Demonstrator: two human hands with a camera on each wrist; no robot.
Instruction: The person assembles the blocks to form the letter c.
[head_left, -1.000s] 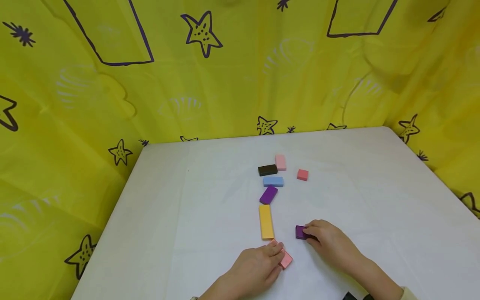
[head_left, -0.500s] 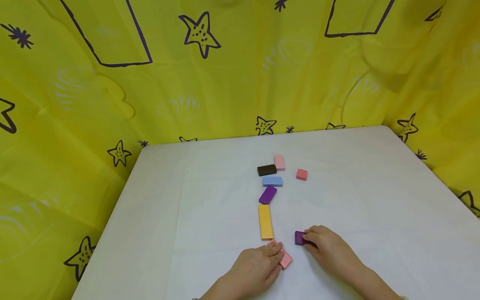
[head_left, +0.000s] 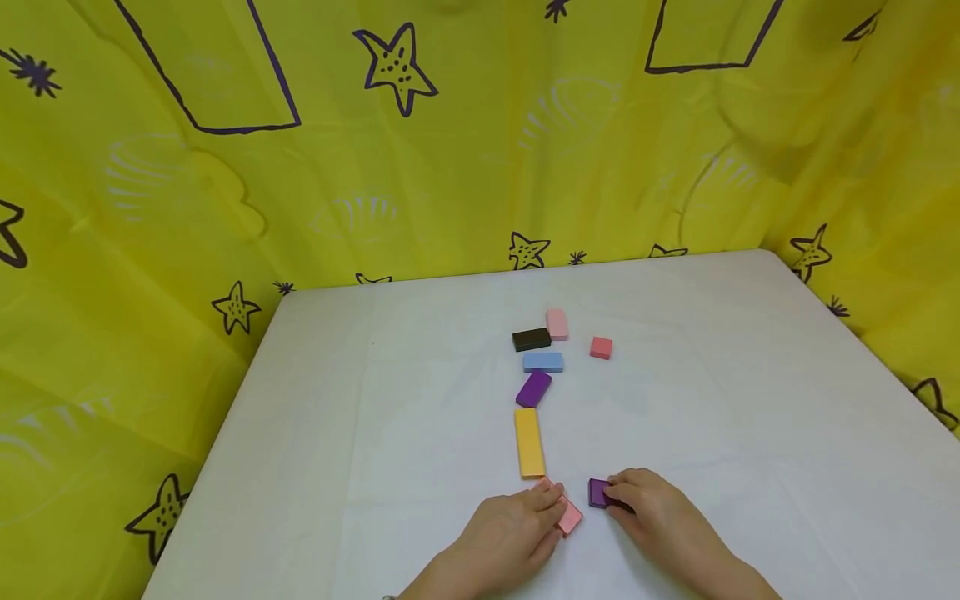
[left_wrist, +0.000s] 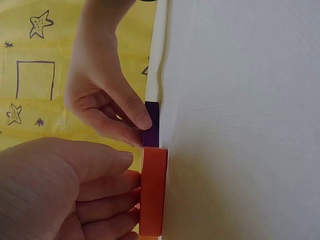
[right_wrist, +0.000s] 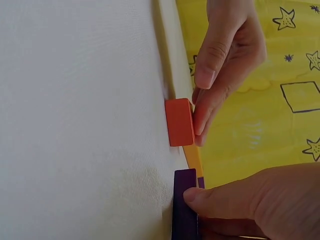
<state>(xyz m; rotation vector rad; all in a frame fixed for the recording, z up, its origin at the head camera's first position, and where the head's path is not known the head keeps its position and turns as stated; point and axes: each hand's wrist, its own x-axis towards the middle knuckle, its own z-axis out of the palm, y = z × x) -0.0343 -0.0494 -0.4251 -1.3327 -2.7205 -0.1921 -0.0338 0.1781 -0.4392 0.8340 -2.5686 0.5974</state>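
Note:
My left hand (head_left: 506,537) rests its extended fingers on top of a salmon-pink block (head_left: 570,518), orange-red in the wrist views, its thumb off the block. My right hand (head_left: 663,517) pinches a dark purple block (head_left: 597,493) between thumb and fingers, just right of the pink one. A narrow gap of white tabletop separates these two blocks in the head view. The pink block's far corner meets the near end of a long yellow block (head_left: 529,443). In the right wrist view the purple block (right_wrist: 182,215) is partly covered by the thumb.
Beyond the yellow block, a crooked line runs away from me: a second purple block (head_left: 534,389), a blue block (head_left: 543,362), a black block (head_left: 532,339) and a light pink block (head_left: 557,324). A small red-pink block (head_left: 602,347) lies apart on the white table (head_left: 315,433), before a yellow curtain (head_left: 465,150).
My right hand has drawn the dark purple block toward me, bringing it nearly level with the salmon-pink block. My left hand has stayed in place on its block.

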